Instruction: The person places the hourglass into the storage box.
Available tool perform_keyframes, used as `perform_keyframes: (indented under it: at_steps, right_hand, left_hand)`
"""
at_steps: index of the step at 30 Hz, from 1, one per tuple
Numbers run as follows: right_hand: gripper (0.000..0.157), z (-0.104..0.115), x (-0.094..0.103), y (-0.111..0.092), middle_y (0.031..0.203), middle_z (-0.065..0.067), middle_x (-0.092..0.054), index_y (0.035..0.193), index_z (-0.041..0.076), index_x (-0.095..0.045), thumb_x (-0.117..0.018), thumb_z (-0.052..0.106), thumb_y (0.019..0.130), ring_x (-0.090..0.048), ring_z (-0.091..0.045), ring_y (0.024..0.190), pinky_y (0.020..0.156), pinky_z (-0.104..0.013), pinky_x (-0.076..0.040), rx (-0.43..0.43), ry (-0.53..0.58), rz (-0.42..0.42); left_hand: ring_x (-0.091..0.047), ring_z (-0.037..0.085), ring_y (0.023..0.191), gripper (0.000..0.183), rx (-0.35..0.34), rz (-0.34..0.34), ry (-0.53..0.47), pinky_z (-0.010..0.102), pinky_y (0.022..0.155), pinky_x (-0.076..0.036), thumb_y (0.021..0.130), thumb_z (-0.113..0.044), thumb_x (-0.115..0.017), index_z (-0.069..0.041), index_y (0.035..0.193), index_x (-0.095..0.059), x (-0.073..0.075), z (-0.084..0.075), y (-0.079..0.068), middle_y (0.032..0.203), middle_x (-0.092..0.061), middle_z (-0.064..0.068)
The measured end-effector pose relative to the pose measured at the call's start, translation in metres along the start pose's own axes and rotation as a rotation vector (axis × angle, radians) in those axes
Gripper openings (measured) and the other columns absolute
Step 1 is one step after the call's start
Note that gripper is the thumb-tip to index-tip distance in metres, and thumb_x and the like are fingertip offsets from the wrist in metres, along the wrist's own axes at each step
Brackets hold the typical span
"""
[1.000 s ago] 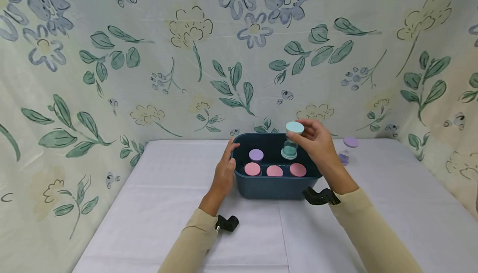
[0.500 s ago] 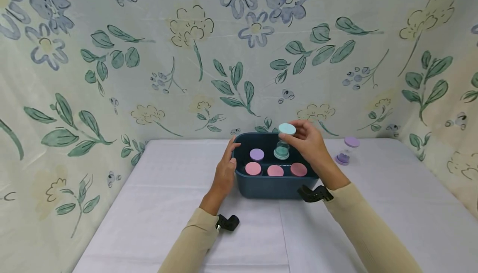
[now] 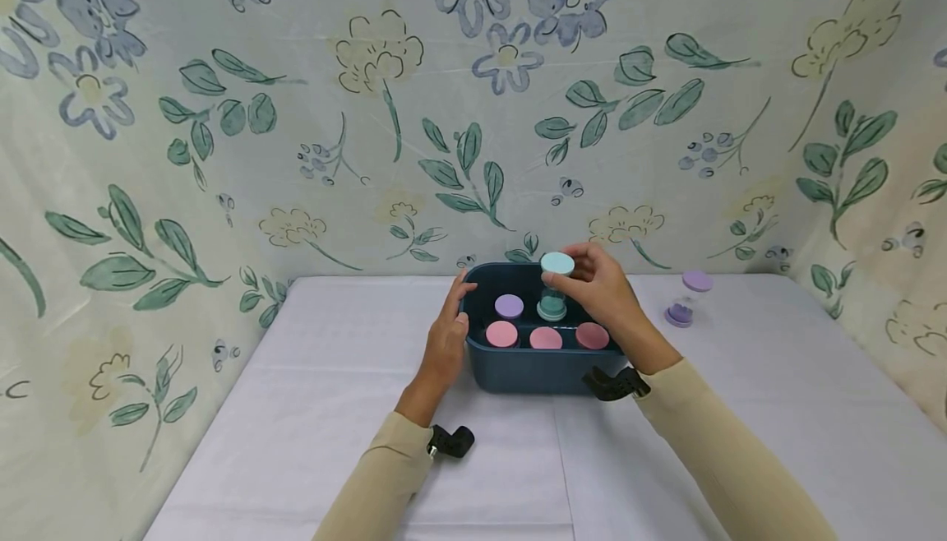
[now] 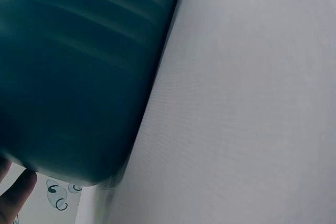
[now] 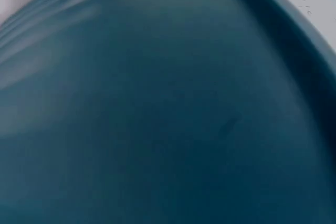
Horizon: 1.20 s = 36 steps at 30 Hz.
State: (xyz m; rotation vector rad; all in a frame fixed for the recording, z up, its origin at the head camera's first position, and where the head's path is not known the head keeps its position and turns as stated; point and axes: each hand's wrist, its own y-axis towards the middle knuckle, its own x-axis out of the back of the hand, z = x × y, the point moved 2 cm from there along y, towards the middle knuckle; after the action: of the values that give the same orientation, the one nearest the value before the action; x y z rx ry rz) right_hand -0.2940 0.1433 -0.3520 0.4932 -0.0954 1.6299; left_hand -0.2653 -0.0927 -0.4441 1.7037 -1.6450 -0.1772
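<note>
In the head view my right hand (image 3: 605, 294) pinches a sand timer with teal caps (image 3: 557, 263) near its top. The timer stands upright inside the dark blue bin (image 3: 543, 372), in the back row, its teal sand at the bottom. To its left is a purple-capped timer (image 3: 508, 306). Three pink caps line the front row: the left cap (image 3: 501, 335), the middle cap (image 3: 546, 339) and the right cap (image 3: 592, 336). My left hand (image 3: 444, 339) rests against the bin's left side, fingers extended. Bin wall (image 5: 157, 103) fills most of the right wrist view, which hides the right hand.
Another sand timer with purple caps and purple sand (image 3: 688, 298) stands on the white cloth-covered table (image 3: 333, 409), right of the bin. A floral cloth (image 3: 459, 113) hangs behind the table.
My right hand has moved left with the teal-capped sand timer, and the timer has come slightly lower in the bin, closer to the purple-capped one. The left hand stays at the bin's side.
</note>
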Motion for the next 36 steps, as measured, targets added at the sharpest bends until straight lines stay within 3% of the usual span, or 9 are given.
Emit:
perform_keyframes:
  at_steps: [15,36]
  right_hand:
    - [0.059,-0.0034,-0.0017,-0.0022,0.124,-0.014,-0.059,0.127,0.007,-0.049,-0.075,0.034,0.082,-0.058,-0.029,0.113,0.095,-0.046,-0.048,-0.033,-0.048,0.018]
    - [0.063,-0.0063,0.0003,-0.0054,0.124,-0.013,-0.061,0.134,0.007,-0.053,-0.075,0.035,0.082,-0.058,-0.028,0.114,0.094,-0.046,-0.049,-0.008,-0.114,0.055]
  left_hand:
    - [-0.017,0.018,0.146,0.05,0.007,-0.003,-0.001,0.056,0.111,-0.023,0.098,-0.027,-0.026,-0.016,0.146,-0.035,0.0001,0.0002,-0.0001,0.16,-0.016,-0.009]
    - [-0.016,0.016,0.146,0.049,-0.017,-0.002,-0.005,0.053,0.113,-0.023,0.099,-0.027,-0.025,-0.014,0.145,-0.036,-0.0012,0.0008,-0.0015,0.16,-0.016,-0.008]
